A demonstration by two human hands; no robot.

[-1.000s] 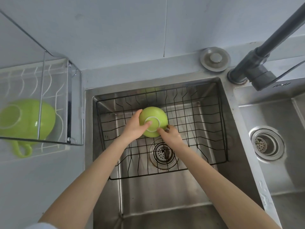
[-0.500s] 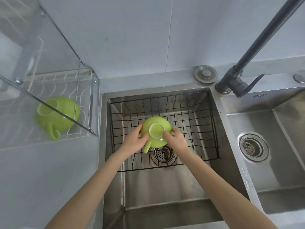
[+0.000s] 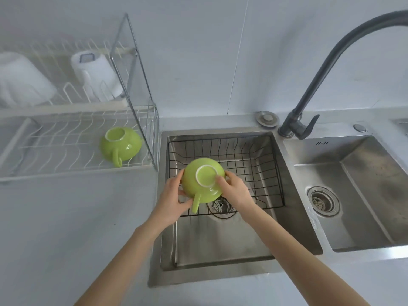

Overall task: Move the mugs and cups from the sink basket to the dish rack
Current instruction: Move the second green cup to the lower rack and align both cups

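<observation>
Fingers [image 3: 219, 180] of both hands clamped on one green mug, upside down above the sink basket.

I have my left hand [image 3: 171, 200] wrapped on the left side of the green mug [image 3: 202, 181] and my right hand [image 3: 236, 191] on its right, one fingertip on the pale foot ring — the handle points down toward me, between the two palms. The mug is held clear of the sink basket [image 3: 260, 173], over its near-left part. I count two green mugs: this one, and a second green mug [image 3: 121, 145] lying inverted on the lower tier of the dish rack [image 3: 66, 151], near its right end. Two white cups [image 3: 97, 74] sit upside down on the upper tier. Two sink bowls, one faucet [image 3: 331, 69]. The stamp on the right bowl's rim is too small to read.
</observation>
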